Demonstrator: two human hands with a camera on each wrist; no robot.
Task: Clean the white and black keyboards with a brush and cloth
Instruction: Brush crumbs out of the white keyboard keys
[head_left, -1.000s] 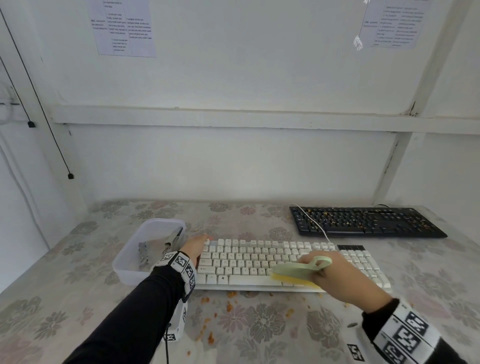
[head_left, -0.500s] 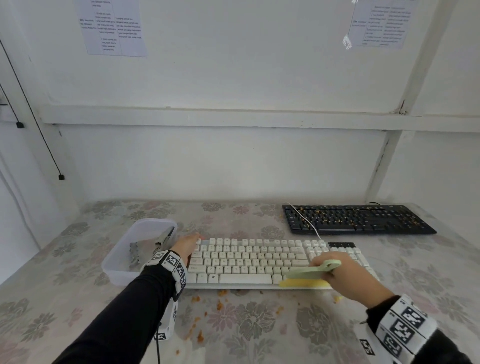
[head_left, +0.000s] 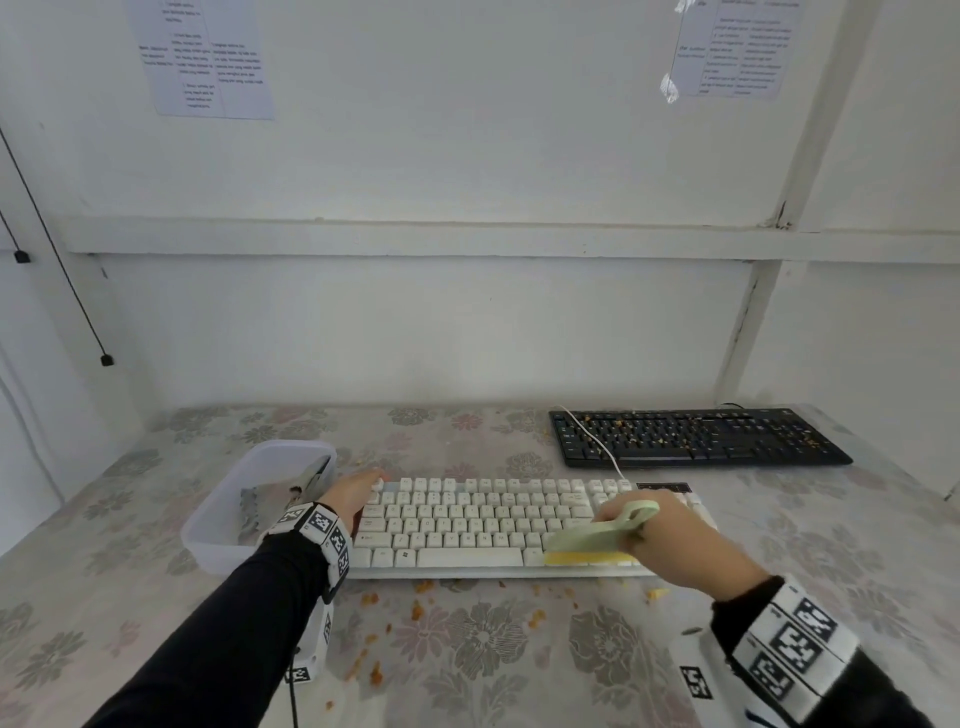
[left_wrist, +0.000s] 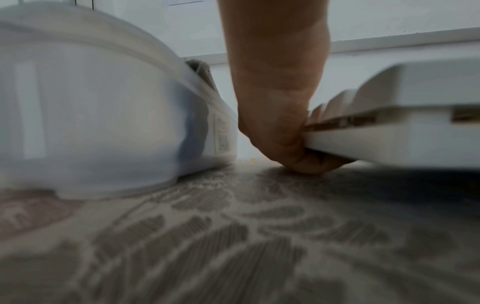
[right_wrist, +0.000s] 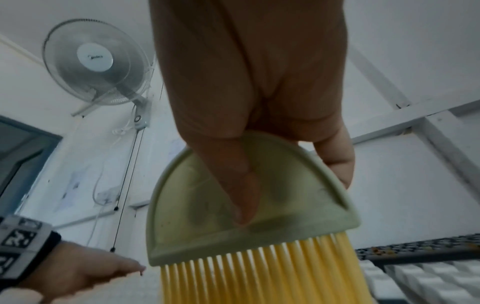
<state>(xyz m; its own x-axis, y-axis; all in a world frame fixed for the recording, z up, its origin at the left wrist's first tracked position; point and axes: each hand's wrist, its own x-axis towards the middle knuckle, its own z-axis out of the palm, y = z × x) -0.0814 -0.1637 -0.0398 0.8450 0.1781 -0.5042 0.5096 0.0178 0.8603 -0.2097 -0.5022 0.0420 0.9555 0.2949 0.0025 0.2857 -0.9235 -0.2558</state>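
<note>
The white keyboard (head_left: 483, 519) lies across the middle of the table. My left hand (head_left: 356, 491) grips its left end, thumb curled under the edge (left_wrist: 275, 115). My right hand (head_left: 670, 540) holds a pale green brush (head_left: 592, 538) with yellow bristles (right_wrist: 259, 273). The bristles rest on the front right key row. My thumb presses the brush's flat back (right_wrist: 241, 185). The black keyboard (head_left: 696, 436), speckled with orange crumbs, sits at the back right. A grey cloth (head_left: 249, 506) lies in the plastic tub.
A translucent plastic tub (head_left: 208, 525) stands just left of the white keyboard, close to my left hand. Orange crumbs (head_left: 421, 610) are scattered on the floral tablecloth in front of the keyboard. The white cable (head_left: 597, 441) runs over the black keyboard. The wall is close behind.
My right hand has swept the brush rightward and down to the keyboard's front row. The left hand has stayed on the keyboard's left end. The head view has shifted slightly.
</note>
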